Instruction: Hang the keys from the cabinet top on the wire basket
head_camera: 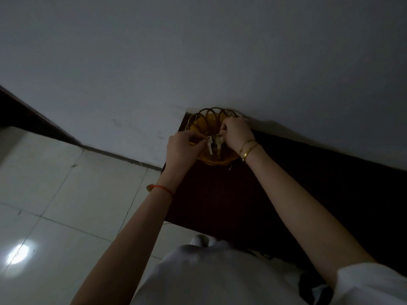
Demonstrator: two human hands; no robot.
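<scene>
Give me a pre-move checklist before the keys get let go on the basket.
1. Left hand pinching the keys: ok.
2. Right hand at the wire basket: ok.
3. Keys over the basket, not the dark cabinet top: ok.
4. Key ring hooked on a wire loop: cannot tell, fingers hide it.
5. Basket sitting steady against the wall: cannot tell.

Both arms outstretched; left hand (184, 145) pinched, right hand (236, 134) curled, apparently gripping; wrists nearly level.
</scene>
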